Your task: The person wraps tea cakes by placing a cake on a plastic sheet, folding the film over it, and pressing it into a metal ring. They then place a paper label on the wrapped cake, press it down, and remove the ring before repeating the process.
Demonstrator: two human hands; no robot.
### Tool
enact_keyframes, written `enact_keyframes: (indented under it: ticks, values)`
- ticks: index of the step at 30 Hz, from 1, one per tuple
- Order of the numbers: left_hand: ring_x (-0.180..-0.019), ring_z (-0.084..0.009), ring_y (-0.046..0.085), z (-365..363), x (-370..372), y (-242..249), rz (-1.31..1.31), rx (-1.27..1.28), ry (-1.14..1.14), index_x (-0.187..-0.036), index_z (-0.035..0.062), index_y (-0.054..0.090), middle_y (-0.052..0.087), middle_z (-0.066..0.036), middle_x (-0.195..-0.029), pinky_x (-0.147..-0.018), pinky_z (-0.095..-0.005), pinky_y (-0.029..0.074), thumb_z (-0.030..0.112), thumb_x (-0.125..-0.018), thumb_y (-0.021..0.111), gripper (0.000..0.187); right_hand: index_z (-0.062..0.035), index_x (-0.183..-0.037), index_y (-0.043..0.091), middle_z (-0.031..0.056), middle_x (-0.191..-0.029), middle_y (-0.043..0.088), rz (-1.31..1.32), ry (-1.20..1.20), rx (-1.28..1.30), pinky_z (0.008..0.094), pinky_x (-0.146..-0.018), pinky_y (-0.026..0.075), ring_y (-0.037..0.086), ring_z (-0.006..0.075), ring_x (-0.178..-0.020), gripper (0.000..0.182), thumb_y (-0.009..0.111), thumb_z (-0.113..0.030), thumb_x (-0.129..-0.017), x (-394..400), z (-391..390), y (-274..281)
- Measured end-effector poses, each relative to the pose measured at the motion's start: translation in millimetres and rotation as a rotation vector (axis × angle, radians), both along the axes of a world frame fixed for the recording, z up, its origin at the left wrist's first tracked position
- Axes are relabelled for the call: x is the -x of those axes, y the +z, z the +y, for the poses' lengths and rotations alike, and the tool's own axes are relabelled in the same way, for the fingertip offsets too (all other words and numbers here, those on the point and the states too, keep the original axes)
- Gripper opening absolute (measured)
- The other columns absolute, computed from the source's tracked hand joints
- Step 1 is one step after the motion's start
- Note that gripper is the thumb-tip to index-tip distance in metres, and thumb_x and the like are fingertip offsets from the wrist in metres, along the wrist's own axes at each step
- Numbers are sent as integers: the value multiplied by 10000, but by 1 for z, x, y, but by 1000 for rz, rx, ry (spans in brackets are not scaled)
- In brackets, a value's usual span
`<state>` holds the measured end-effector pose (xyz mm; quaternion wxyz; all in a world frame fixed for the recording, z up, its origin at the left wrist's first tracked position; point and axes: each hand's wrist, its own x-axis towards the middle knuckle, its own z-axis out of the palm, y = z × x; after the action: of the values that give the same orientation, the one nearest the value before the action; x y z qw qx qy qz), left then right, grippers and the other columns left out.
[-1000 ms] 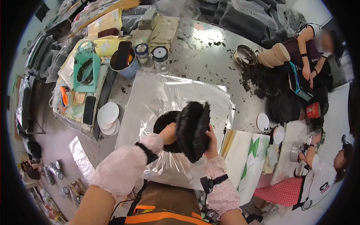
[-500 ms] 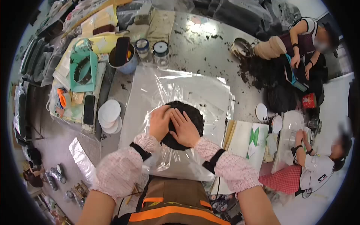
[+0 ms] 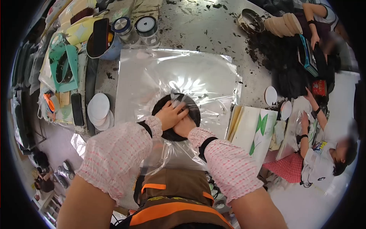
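A round, flat dark mass (image 3: 193,114) lies on a clear plastic sheet (image 3: 141,72) on the metal table. My left hand (image 3: 170,115) lies over my right hand (image 3: 184,125), its fingers spread across the right fingers. Both press on the dark mass, near its middle. Part of my right hand is hidden under the left. Neither hand holds anything. Pink checked sleeves with black bands cover my forearms.
Two glass jars (image 3: 147,32) and a blue pot (image 3: 110,49) stand at the upper left. White discs (image 3: 98,107) lie left of the sheet. A booklet (image 3: 248,126) lies right. Dark crumbs and a metal ring (image 3: 252,21) are farther back. Two people work at the right.
My hands have moved from side by side to stacked, the left over the right. The view has shifted forward and closer, and the dark mass now looks smoother and rounder.
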<state>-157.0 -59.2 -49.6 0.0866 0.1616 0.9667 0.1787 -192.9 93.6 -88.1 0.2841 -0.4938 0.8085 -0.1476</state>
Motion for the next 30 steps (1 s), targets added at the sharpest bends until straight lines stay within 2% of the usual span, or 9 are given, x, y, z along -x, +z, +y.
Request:
enact_keyframes:
  ticks: [3, 6, 7, 11, 15, 22, 26, 28, 30]
  values:
    - [-1228, -331, 524, 0, 3, 13, 18, -2, 6, -1271, 77, 581, 524, -123, -1342, -954, -488, 462, 163, -888, 558, 393, 9, -1423, 430, 274, -1454, 417, -105, 47, -88, 517, -1122, 286, 412, 431, -1311, 534, 455, -232, -948, 11, -10, 19]
    - [-1174, -298, 567, -10, 12, 55, 224, -426, 175, -1150, 71, 659, 616, -108, -1209, -910, -429, 483, 137, -870, 582, 298, -17, -1451, 415, 206, -1487, 411, -204, -243, 322, 492, -1193, 190, 327, 340, -1412, 531, 405, -243, -971, 5, -17, 7]
    - [-1056, -279, 611, -6, 24, 85, 576, -281, 316, -1034, 81, 693, 663, -92, -1061, -835, -389, 502, 135, -850, 612, 208, 2, -1429, 431, 198, -1507, 385, -75, -145, 264, 497, -1202, 173, 288, 322, -1439, 547, 456, -272, -957, 14, -17, 41]
    - [-884, -309, 593, -16, 58, 101, 199, -75, 196, -949, 71, 670, 617, -119, -960, -762, -410, 504, 163, -756, 735, 223, 61, -1458, 344, 202, -1560, 303, -92, 75, -86, 489, -1205, 167, 242, 312, -1471, 668, 565, -240, -904, 22, -23, 62]
    - [-799, -284, 573, 50, -48, 117, 456, -438, 346, -865, 68, 658, 582, -76, -826, -684, -409, 487, 124, -764, 722, 132, 52, -1481, 308, 191, -1560, 313, 195, 67, 163, 474, -1196, 182, 254, 305, -1468, 708, 584, -251, -903, 15, -19, 22]
    - [-823, -263, 636, 78, -136, 132, 89, -217, 266, -976, 75, 676, 657, -77, -870, -684, -348, 522, 129, -761, 740, 230, 65, -1451, 362, 192, -1533, 357, 279, 71, 259, 468, -1198, 192, 282, 312, -1454, 688, 596, -265, -894, 15, -12, 40]
    - [-811, -265, 629, 116, -216, 119, 191, -633, 10, -997, 65, 669, 642, -129, -893, -681, -382, 526, 153, -779, 701, 237, 67, -1243, 540, 222, -1291, 559, 149, 145, 416, 483, -1098, 346, 483, 369, -1268, 489, 628, -164, -821, -14, -18, 101]
    - [-869, -300, 637, 127, -252, 46, -214, -293, 323, -1057, 49, 662, 663, -126, -973, -790, -426, 529, 273, -800, 729, 347, 1, -958, 609, 167, -969, 608, -57, 87, 1031, 437, -930, 460, 580, 340, -976, 169, 595, -70, -805, -104, -6, 152]
    - [-1157, -292, 528, 77, -249, -25, -150, -578, 714, -1343, 98, 458, 554, -142, -1268, -979, -485, 423, 356, -864, 703, 596, -8, -1190, 570, 155, -1084, 632, -461, 637, 693, 400, -932, 476, 605, 308, -1031, 317, 593, -143, -905, -170, 35, 119]
